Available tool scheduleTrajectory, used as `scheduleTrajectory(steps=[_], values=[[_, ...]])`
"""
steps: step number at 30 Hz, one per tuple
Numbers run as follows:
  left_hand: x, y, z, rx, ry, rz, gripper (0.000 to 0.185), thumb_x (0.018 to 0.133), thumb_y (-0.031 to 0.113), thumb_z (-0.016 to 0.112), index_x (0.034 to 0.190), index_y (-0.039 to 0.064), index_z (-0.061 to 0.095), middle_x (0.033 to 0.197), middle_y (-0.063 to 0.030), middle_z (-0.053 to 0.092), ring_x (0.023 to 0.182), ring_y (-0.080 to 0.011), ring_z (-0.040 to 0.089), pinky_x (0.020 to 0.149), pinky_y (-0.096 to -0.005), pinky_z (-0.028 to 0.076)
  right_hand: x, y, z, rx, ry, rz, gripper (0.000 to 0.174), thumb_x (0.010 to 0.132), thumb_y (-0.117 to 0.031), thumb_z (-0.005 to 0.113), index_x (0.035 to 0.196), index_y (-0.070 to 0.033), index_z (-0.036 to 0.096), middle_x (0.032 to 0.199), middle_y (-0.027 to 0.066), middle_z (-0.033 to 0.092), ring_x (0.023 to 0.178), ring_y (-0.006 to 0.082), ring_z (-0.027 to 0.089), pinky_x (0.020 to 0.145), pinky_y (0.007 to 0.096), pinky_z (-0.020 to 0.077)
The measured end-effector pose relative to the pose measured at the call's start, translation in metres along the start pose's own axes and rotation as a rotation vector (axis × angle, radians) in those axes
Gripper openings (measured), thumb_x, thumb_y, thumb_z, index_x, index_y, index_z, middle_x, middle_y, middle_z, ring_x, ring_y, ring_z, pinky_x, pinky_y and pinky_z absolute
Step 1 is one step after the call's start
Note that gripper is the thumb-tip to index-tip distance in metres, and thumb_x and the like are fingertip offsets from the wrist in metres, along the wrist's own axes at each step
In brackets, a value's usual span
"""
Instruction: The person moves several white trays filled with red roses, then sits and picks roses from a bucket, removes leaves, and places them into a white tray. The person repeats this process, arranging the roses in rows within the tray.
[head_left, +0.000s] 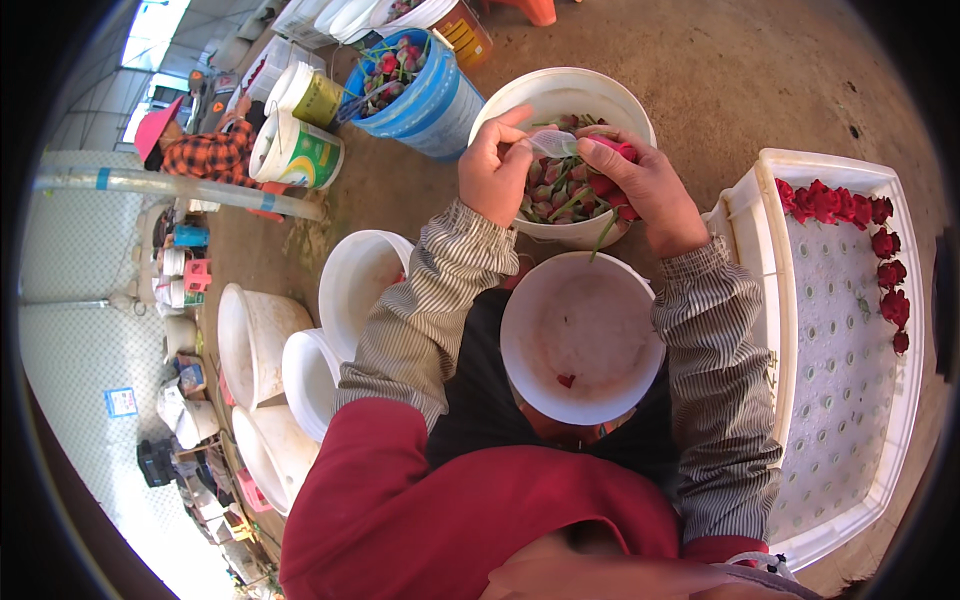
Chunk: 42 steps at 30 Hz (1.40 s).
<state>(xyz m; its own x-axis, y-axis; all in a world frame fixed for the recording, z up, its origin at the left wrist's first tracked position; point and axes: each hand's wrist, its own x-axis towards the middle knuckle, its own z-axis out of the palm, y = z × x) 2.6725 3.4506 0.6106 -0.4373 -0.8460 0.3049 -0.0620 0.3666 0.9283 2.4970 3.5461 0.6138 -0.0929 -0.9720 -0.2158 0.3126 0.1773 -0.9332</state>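
A white foam mesh sleeve (553, 143) is stretched between my two hands. The fingertips of my left hand (491, 171) pinch its left end. My right hand (646, 184) touches its other end with the thumb and holds a few red roses (611, 189) under the palm. How many roses it holds is hidden. Both hands are above a white bucket (574, 81) with many rosebuds (559, 201) on green stems inside. Between my knees stands a white bucket (581, 322) with a red petal (565, 381) on its bottom.
At right, a white crate (787, 315) holds a perforated panel (836, 375) with red roses (825, 202) along two sides. A blue bucket (435, 112) of rosebuds stands ahead. White buckets (259, 345) crowd my left. A pole (187, 187) crosses near a seated person (206, 150).
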Motion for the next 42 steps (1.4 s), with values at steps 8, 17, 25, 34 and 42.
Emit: scheduleTrajectory(steps=[8, 17, 25, 34, 42], values=[[0.012, -0.033, -0.028, 0.637, -0.989, -0.535, 0.023, 0.092, 0.024, 0.058, 0.095, 0.005, 0.069, 0.081, -0.009, 0.071, 0.063, -0.0161, 0.066, 0.058, -0.0287, 0.053, -0.011, -0.034, -0.032, 0.338, 0.457, -0.162, 0.035, 0.089, -0.042, 0.065, 0.102, -0.009, 0.064, 0.079, -0.0007, 0.06, 0.062, 0.0056, 0.051, 0.049, 0.0197, 0.0384], [0.084, -0.255, 0.008, 1.593, -0.895, 0.433, 0.023, 0.084, 0.024, 0.059, 0.101, 0.014, 0.071, 0.118, -0.0045, 0.057, 0.116, -0.0234, 0.047, 0.093, -0.0375, 0.039, 0.0, -0.027, -0.036, 0.158, 0.314, -0.06, 0.046, 0.093, -0.054, 0.051, 0.098, -0.01, 0.063, 0.077, 0.0034, 0.067, 0.056, 0.0048, 0.049, 0.041, 0.0206, 0.0325], [0.093, -0.182, 0.003, 1.529, -0.971, -0.081, 0.018, 0.086, 0.016, 0.056, 0.099, 0.013, 0.068, 0.109, -0.0083, 0.061, 0.102, -0.0287, 0.058, 0.089, -0.0407, 0.045, -0.004, -0.025, -0.036, 0.076, 0.177, 0.026, 0.037, 0.092, -0.044, 0.057, 0.1, -0.009, 0.063, 0.077, 0.0008, 0.063, 0.06, 0.0054, 0.052, 0.049, 0.0196, 0.0389], [0.017, -0.027, -0.023, 0.304, -0.334, 0.093, 0.009, 0.091, 0.004, 0.059, 0.1, 0.003, 0.06, 0.106, -0.0079, 0.067, 0.088, -0.0119, 0.062, 0.079, -0.0266, 0.05, -0.012, 0.001, -0.001, -0.137, 0.006, 0.058, 0.062, 0.083, -0.027, 0.067, 0.136, -0.004, 0.045, 0.076, 0.0029, 0.059, 0.058, 0.008, 0.051, 0.05, 0.0232, 0.0412], [-0.016, -0.001, -0.006, 0.273, -0.207, 0.248, 0.007, 0.093, -0.005, 0.049, 0.097, 0.001, 0.05, 0.129, -0.0198, 0.053, 0.114, -0.0252, 0.06, 0.09, -0.0326, 0.051, -0.013, 0.012, 0.021, -0.081, -0.074, -0.075, 0.056, 0.084, -0.027, 0.066, 0.133, -0.008, 0.048, 0.082, 0.0033, 0.06, 0.062, 0.0085, 0.054, 0.053, 0.0228, 0.0439]])
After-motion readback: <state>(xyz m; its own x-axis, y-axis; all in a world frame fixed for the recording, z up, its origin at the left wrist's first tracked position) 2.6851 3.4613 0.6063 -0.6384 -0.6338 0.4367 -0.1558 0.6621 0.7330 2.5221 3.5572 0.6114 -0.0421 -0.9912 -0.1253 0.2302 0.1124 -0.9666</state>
